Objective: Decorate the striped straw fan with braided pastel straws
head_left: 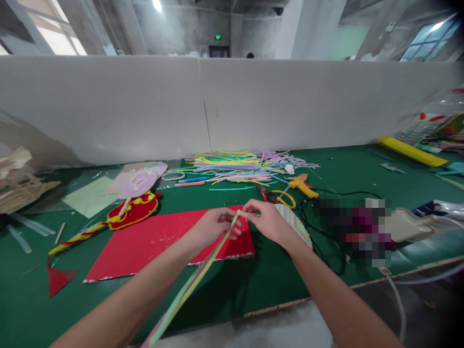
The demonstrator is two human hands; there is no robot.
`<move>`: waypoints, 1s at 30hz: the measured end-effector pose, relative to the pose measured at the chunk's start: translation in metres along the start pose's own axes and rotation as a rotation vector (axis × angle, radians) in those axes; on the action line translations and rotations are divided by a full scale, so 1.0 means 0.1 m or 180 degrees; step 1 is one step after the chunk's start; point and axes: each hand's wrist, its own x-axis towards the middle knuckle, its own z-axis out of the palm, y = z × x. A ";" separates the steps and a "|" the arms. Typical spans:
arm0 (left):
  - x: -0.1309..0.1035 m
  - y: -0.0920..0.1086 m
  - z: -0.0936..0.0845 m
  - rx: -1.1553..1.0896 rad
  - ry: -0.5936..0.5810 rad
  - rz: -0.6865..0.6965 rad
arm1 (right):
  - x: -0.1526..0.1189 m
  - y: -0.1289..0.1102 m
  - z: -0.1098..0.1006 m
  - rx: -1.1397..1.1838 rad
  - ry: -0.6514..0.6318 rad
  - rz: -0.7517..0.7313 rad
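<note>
A bundle of long pastel pipe cleaners [205, 268], in green, yellow and pink, slants from the lower left up to my fingertips. Its upper end looks twisted or braided into a short knotted piece. My left hand [217, 224] is closed around the bundle just below that end. At the tip, my right hand [261, 217] pinches the knotted part between thumb and fingers. Both hands are above the right part of a red foam board [152, 241] with ragged white edges. Left of them lies a red fan-shaped piece [134, 212] with yellow trim, a twisted handle and a red tassel.
Loose pipe cleaners [232, 166] lie piled at the back. To the right are pliers [270, 195], a yellow glue gun [303, 186] with a black cord, and a striped round piece [295, 223]. A white partition [145, 106] stands behind the green table [348, 164].
</note>
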 end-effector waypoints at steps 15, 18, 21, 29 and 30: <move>-0.09 -0.18 -0.14 0.3432 0.0266 0.1830 | -0.04 -0.14 -0.07 0.0583 -0.0780 -0.0035; -0.12 -0.19 -0.14 0.4296 0.0183 0.2160 | -0.05 -0.11 -0.03 0.0589 -0.0847 -0.0037; -0.11 -0.23 -0.15 0.4640 0.0080 0.2322 | -0.06 -0.08 0.02 0.0598 -0.0849 -0.0030; -0.07 -0.32 -0.10 0.3342 0.0374 0.1646 | -0.07 -0.04 0.05 0.0508 -0.0796 0.0132; -0.07 -0.32 -0.08 0.3118 0.0453 0.1544 | -0.07 -0.04 0.05 0.0469 -0.0768 0.0113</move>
